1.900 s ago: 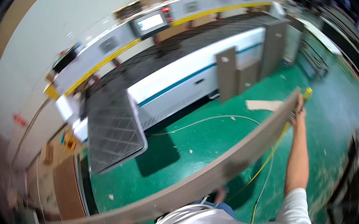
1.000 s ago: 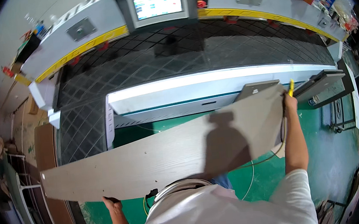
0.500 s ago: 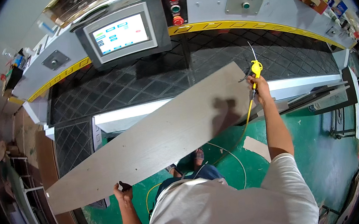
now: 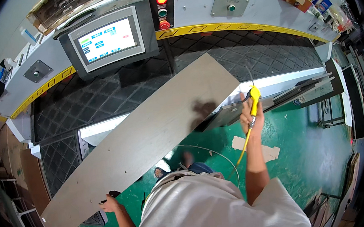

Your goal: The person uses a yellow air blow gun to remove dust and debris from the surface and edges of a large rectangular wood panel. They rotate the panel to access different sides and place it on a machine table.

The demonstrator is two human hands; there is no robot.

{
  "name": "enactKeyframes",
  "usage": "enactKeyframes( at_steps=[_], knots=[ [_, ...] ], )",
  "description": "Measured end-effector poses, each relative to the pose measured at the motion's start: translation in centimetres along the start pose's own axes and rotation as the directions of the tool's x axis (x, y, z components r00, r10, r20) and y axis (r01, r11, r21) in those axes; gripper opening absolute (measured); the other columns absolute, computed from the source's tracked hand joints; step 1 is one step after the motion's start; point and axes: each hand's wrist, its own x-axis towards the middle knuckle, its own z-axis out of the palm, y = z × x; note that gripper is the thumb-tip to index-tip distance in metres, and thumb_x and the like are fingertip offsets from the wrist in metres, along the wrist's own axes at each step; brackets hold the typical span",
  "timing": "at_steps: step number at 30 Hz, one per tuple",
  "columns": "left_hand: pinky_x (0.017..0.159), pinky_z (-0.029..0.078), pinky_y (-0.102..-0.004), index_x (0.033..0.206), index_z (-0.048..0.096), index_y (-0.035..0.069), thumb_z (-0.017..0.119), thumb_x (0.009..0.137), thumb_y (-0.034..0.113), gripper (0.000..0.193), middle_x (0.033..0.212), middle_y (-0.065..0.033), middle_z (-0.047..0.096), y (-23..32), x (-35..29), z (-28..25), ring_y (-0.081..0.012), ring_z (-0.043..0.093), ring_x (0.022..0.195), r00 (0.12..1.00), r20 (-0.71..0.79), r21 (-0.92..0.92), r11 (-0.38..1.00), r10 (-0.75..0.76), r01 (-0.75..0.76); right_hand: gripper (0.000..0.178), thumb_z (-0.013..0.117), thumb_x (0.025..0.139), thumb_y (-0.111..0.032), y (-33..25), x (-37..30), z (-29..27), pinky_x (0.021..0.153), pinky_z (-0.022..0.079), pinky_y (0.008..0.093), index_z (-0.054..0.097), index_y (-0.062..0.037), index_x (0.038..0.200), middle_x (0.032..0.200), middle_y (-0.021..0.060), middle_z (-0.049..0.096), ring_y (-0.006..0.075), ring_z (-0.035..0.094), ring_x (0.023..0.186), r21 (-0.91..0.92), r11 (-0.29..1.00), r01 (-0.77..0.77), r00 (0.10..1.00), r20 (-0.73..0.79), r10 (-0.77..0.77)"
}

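A long grey-brown board (image 4: 148, 134) lies slantwise across my front, its far right end over the dark machine bed and its near left end low at the left. My left hand (image 4: 110, 204) is closed on the board's near edge, with something small and black at the fingers; part of the grip is hidden. In my right hand (image 4: 254, 121) is a yellow air blow gun (image 4: 255, 97) with a thin nozzle pointing away from me. The hand is to the right of the board, apart from it. A yellow hose (image 4: 243, 153) hangs from the gun along my forearm.
Ahead stands a machine with a ribbed black bed (image 4: 246, 53), a yellow guard strip (image 4: 235, 26), a touch screen (image 4: 107, 40) and a button panel (image 4: 163, 11). Several dark panels (image 4: 299, 90) lean at the right. Scraps (image 4: 268, 152) lie on the green floor (image 4: 300, 145).
My right hand with the blow gun has come nearer to me, away from the board's far end. My left hand still grips the board; the whole view has shifted somewhat.
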Motion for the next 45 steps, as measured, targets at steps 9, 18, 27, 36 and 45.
enactKeyframes(
  at_steps=[9, 18, 27, 36, 45],
  knots=[
    [0.122, 0.014, -0.0661, 0.159, 0.04, 0.011, 0.048, 0.103, 0.044, 0.065, 0.169, -0.0144, 0.029, 10.1, 0.6, 6.7, -0.0352, 0.022, 0.157, 0.579, 0.275, 0.124, 0.568, 0.768, -0.813, 0.043, 0.05, 0.104, -0.053, 8.3, 1.6, -2.9, 0.041, 0.036, 0.0315, 0.062, -0.0125, 0.099, 0.076, 0.0051, 0.062, 0.0148, 0.049, 0.05, -0.915, 0.103, -0.389, 0.921, -0.384, 0.068],
    [0.124, 0.005, -0.064, 0.161, 0.037, 0.012, 0.043, 0.106, 0.048, 0.065, 0.171, -0.0144, 0.023, 16.8, -4.2, 6.4, -0.0356, 0.013, 0.16, 0.467, 0.309, 0.052, 0.476, 0.829, -0.878, 0.039, 0.053, 0.108, -0.038, 3.0, 2.7, 3.9, 0.056, 0.059, 0.0341, 0.05, -0.0127, 0.138, 0.082, 0.0071, 0.058, 0.0184, 0.067, 0.068, -0.91, 0.147, -0.388, 0.887, -0.324, 0.33],
    [0.125, 0.009, -0.063, 0.16, 0.039, 0.011, 0.045, 0.106, 0.048, 0.065, 0.17, -0.015, 0.026, 16.9, -4.4, 5.6, -0.0357, 0.015, 0.159, 0.471, 0.295, 0.063, 0.475, 0.831, -0.878, 0.053, 0.058, 0.107, -0.03, 0.9, -7.3, 4.1, 0.049, 0.042, 0.0244, 0.043, -0.0194, 0.157, 0.076, 0.0013, 0.062, 0.0094, 0.058, 0.061, -0.908, -0.15, -0.391, 0.749, -0.408, 0.521],
    [0.125, 0.01, -0.0628, 0.158, 0.043, 0.011, 0.045, 0.106, 0.048, 0.064, 0.169, -0.0158, 0.03, 17.0, -4.5, 6.2, -0.0355, 0.017, 0.159, 0.458, 0.263, 0.038, 0.466, 0.849, -0.884, 0.046, 0.058, 0.107, -0.031, -5.3, -7.1, 1.7, 0.046, 0.035, 0.026, 0.049, -0.0168, 0.149, 0.07, -0.0018, 0.052, 0.0073, 0.049, 0.054, -0.913, -0.071, -0.401, 0.914, -0.404, 0.036],
    [0.126, 0.008, -0.0598, 0.16, 0.039, 0.013, 0.046, 0.104, 0.05, 0.067, 0.17, -0.0139, 0.028, 16.8, -3.8, 6.4, -0.0331, 0.015, 0.16, 0.443, 0.307, 0.032, 0.456, 0.842, -0.889, 0.049, 0.056, 0.107, -0.028, 1.0, -7.3, 2.0, 0.052, 0.04, 0.024, 0.043, -0.0121, 0.152, 0.074, -0.0031, 0.052, 0.007, 0.048, 0.06, -0.906, -0.215, -0.365, 0.895, -0.405, 0.187]
  ],
)
